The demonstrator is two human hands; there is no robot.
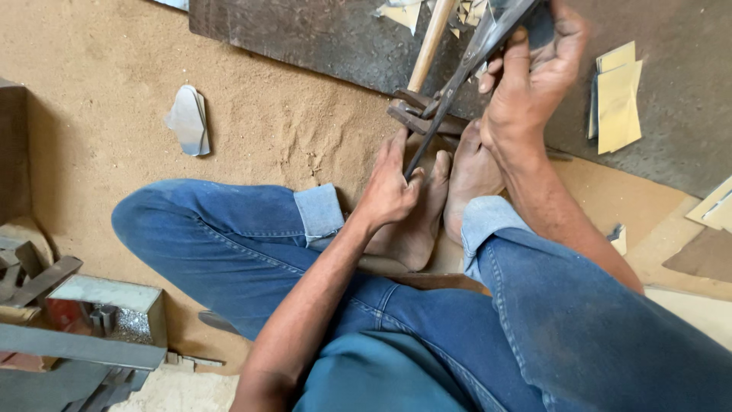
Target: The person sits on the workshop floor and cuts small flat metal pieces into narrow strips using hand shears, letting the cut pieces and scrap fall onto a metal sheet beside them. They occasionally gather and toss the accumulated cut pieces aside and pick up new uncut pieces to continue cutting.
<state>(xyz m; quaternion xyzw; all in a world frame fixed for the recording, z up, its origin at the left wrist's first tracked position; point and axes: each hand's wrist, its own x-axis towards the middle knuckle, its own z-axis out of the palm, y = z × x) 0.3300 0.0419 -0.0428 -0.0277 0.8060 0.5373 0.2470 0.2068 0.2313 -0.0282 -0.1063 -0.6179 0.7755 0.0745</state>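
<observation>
I sit cross-legged on sand in blue jeans, bare feet (pixel 450 191) together. My left hand (pixel 390 187) pinches the lower end of a long dark metal shear handle (pixel 427 145) just above my feet. My right hand (pixel 534 69) grips the upper handle and a thin grey metal sheet (pixel 496 27) near the top edge. The tool crosses a hammer with a wooden handle (pixel 428 46) whose dark head (pixel 415 114) lies by my toes.
A dark metal slab (pixel 320 38) spans the top. Yellowish cut sheet pieces (pixel 618 95) lie on it at right. A stack of shaped grey metal cut-outs (pixel 188 120) rests on the sand. A metal box and scrap bars (pixel 84 320) sit at lower left.
</observation>
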